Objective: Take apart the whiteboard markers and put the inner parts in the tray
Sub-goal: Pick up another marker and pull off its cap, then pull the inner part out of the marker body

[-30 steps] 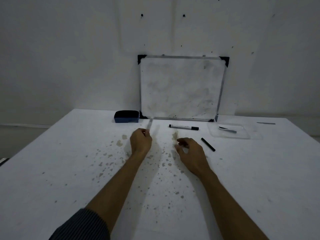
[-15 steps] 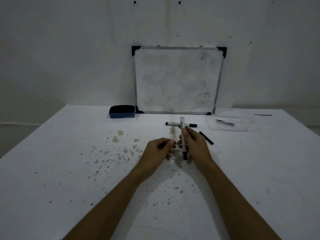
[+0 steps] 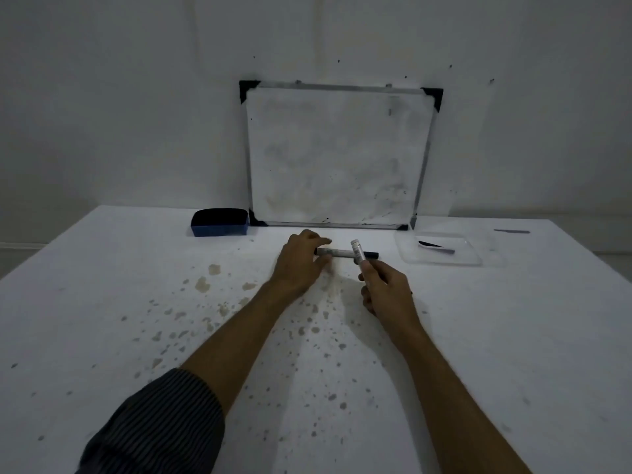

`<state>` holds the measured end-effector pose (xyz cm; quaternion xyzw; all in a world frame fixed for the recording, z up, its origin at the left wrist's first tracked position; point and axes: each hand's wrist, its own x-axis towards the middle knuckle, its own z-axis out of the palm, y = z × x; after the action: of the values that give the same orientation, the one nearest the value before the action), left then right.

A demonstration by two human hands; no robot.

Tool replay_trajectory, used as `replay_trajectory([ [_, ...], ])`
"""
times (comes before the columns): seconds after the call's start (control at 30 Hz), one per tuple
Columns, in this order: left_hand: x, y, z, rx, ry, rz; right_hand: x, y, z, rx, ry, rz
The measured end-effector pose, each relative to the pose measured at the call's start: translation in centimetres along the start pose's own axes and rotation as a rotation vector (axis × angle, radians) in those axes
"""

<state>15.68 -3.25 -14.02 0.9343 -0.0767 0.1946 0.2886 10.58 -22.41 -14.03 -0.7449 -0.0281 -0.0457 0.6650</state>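
Note:
My right hand (image 3: pixel 386 289) holds a white marker barrel (image 3: pixel 357 253) tilted upward, its lower end hidden in my fingers. A second marker (image 3: pixel 342 253) with a black cap lies flat on the white table, behind the first. My left hand (image 3: pixel 301 265) reaches over it, fingers closing on its left end. The clear plastic tray (image 3: pixel 441 260) sits to the right and holds a dark inner part (image 3: pixel 434 246).
A whiteboard (image 3: pixel 337 155) leans against the wall behind the markers. A blue eraser (image 3: pixel 219 223) lies at its left foot. A thin dark strip (image 3: pixel 512 231) lies at the far right. Brown stains speckle the table (image 3: pixel 136 302) near my arms.
My left hand passed the marker barrel to my right hand, then reached forward onto the capped marker lying on the table. My right hand now holds the barrel further right.

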Motion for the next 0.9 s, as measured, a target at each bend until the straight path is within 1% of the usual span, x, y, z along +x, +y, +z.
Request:
replay_trajectory([
  [0.1, 2.2, -0.7, 0.7, -0.018, 0.029, -0.01, 0.2, 0.4, 0.3, -0.066, -0.003, -0.012],
  [0.27, 4.2, -1.8, 1.3, -0.045, 0.073, -0.023, 0.3, 0.7, 0.5, -0.093, 0.007, -0.031],
  [0.5, 2.9, -1.8, 0.9, -0.023, 0.061, -0.014, 0.1, 0.3, 0.6, -0.084, 0.005, -0.041],
  [0.53, 2.3, -1.6, 0.6, -0.049, 0.073, -0.02, 0.0, 0.1, 0.6, -0.084, 0.001, -0.046],
  [0.6, 1.0, -0.6, -0.5, -0.178, 0.11, -0.086, -0.2, -0.5, 0.5, -0.083, -0.023, -0.061],
  [0.67, -0.7, 0.7, -1.8, -0.354, 0.074, -0.167, -0.4, -1.2, 0.3, -0.107, -0.08, -0.092],
  [0.77, -4.0, 2.1, -3.6, -0.534, -0.036, -0.123, -1.0, -1.9, -0.2, -0.291, -0.173, -0.177],
  [0.83, -6.2, 2.7, -4.2, -0.619, -0.074, -0.1, -1.6, -2.2, -0.1, -0.41, -0.227, -0.235],
  [0.9, -7.7, 3.1, -4.1, -0.68, -0.095, -0.127, -1.9, -2.2, 0.1, -0.457, -0.271, -0.253],
])
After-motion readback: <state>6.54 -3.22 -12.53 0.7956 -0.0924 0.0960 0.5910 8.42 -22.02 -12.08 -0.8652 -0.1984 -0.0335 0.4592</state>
